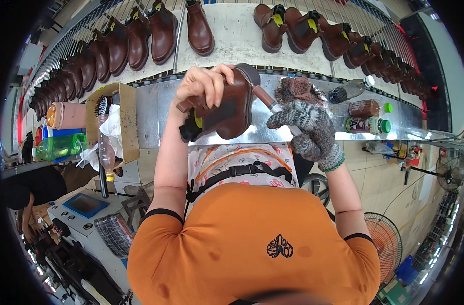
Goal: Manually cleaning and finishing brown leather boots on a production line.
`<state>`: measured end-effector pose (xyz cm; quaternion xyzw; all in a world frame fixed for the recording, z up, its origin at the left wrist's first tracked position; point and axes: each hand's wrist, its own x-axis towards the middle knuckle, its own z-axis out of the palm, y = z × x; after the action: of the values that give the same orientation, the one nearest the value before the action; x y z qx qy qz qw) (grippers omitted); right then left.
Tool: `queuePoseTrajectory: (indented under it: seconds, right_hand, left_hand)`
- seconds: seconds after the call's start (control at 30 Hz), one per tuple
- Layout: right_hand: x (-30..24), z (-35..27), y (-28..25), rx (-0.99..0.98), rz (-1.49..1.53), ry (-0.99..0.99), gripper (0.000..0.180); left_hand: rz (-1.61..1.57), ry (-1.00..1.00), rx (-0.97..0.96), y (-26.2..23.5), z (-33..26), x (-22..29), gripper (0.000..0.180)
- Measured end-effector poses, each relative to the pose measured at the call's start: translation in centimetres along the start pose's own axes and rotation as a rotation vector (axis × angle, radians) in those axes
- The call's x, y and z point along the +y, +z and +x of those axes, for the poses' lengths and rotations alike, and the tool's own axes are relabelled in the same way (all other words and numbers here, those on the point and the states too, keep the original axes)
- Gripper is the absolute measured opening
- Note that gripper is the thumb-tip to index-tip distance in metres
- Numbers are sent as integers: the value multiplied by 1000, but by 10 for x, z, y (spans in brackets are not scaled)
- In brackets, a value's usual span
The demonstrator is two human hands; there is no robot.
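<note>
My bare left hand [206, 85] grips a dark brown ankle boot [234, 104] and holds it tilted in the air above the metal bench. The boot has a black elastic side panel and a yellow tab near its opening. My right hand [308, 132], in a grey knitted glove with dark stains, is closed around a flat brush [264, 97]. Brown bristles at the brush's tip meet the boot near the edge of its sole. Just beyond the glove lies a brown-stained, crumpled sponge-like lump [299, 91].
Brown boots [200, 30] line the pale conveyor [222, 46] beyond the metal bench [155, 112]. Bottles [367, 108] lie at the right. A cardboard box [128, 122] at the left holds a hairbrush and white tissue. A floor fan [382, 244] stands behind my right arm.
</note>
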<state>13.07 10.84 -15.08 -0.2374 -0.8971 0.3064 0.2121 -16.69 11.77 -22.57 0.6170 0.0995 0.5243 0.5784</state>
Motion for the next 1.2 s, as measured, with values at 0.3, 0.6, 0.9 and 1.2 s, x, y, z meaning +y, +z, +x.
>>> queuePoseTrajectory:
  seconds: [0.3,0.6,0.9,1.2]
  right_hand:
    - [49,5,83,119,298,-66,23]
    - [73,-10,117,19,450,203,32]
    - [88,-34,148,54,444,369,41]
    - [98,-47,160,320,1553,888,80]
  left_hand:
    - [-239,117,319,-52,-35,-11,53]
    - [-420,-73,771,-92,-63,-18,54]
    - [-141,-186,1265,-125,-59,-37,48]
    - [822,-276,1047,-127,-83,-59,69]
